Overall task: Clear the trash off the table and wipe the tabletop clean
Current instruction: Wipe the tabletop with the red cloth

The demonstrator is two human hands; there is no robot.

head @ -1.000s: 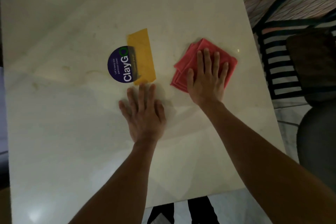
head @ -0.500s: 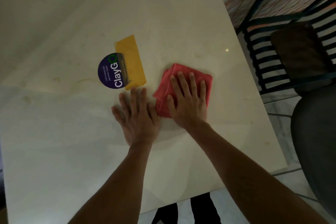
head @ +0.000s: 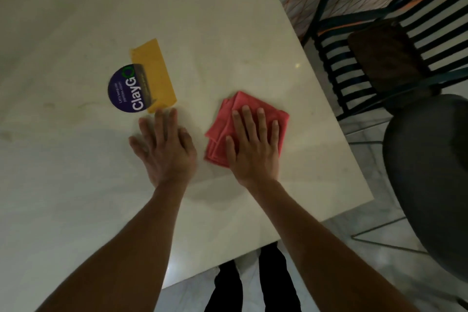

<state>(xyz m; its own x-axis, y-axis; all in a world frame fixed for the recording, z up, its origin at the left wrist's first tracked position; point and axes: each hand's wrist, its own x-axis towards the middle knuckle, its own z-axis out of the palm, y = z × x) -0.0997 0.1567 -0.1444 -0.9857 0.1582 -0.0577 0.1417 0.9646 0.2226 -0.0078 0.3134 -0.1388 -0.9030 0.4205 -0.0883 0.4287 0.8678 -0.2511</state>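
Right hand [head: 253, 152] presses flat, fingers straight, on the folded red cloth [head: 253, 114] near the desk [head: 228, 20] edge. Left hand [head: 164, 149] lies open, fingertips touching yellow tape [head: 154, 76] over a round sticker [head: 121, 91]. Slatted chair [head: 354, 63] alongside.

**Colours and Patterns**

Table [head: 228, 20]: pale cream with faint brownish stains; orange strip along its far edge. Cloth [head: 225, 132] under the right hand: pinkish red. Sticker [head: 121, 91] beyond the left hand: dark blue, white lettering, green ring. Tape [head: 154, 71] overlapping it: mustard yellow. Chair [head: 354, 58] right of the hands: dark slats.
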